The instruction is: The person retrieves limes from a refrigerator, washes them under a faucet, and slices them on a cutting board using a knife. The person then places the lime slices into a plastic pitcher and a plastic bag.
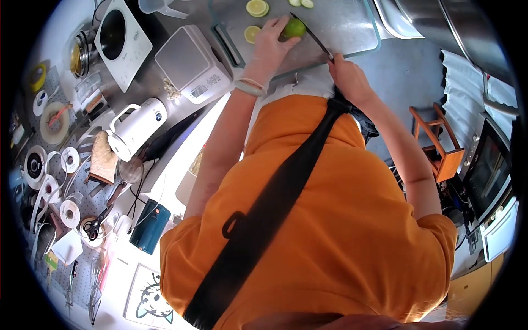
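Observation:
On the glass cutting board [349, 38], my left hand [270, 45], in a clear glove, holds a green lime [294, 28] between thumb and fingers. My right hand [347, 78] is wrapped round the handle of a knife [316, 39], whose dark blade points up and left, beside the lime. Left of the lime lie pale lemon slices [257, 7], and one more slice [252, 34] is next to my left hand. Small pale green slices [307, 3] sit at the top edge of the view.
A kitchen scale [193, 63] stands left of the board, with a white kettle [137, 127] and an induction plate [122, 44] further left. Ribbon rolls and scissors [94, 227] hang at the far left. A wooden stool [440, 143] and an oven [487, 168] are at the right.

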Demonstrator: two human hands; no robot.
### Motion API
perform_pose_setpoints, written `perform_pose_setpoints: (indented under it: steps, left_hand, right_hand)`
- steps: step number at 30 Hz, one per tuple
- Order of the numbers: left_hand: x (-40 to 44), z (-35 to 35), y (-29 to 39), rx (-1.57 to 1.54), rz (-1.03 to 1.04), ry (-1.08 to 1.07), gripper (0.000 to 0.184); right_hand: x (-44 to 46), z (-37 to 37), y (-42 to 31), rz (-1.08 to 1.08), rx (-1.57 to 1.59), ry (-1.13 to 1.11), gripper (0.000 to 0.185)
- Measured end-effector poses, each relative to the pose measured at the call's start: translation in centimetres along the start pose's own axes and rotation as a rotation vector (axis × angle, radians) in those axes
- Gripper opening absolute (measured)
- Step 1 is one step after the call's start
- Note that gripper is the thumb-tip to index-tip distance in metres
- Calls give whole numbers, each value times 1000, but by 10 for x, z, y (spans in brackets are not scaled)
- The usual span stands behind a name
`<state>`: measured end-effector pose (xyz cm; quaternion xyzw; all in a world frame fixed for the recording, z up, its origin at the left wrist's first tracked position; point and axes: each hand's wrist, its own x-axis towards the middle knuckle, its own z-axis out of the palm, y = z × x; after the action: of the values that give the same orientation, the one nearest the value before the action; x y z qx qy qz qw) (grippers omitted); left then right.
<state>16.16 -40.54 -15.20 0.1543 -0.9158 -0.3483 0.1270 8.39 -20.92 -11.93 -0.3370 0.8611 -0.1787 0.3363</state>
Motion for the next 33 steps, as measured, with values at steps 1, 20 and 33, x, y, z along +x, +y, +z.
perform_pose_setpoints:
  steps: [1, 20, 33]
  left_hand:
    - [-2, 0, 1, 11, 23, 8, 54]
    - [-6, -2, 0, -150, -180, -115, 53]
    - [-8, -3, 8, -151, -188, -94, 54]
  right_hand:
    - [-5, 0, 1, 23, -16, -49, 25]
    - [-1, 12, 30, -38, -135, 111, 27]
    - [-37, -5, 6, -123, -51, 186, 24]
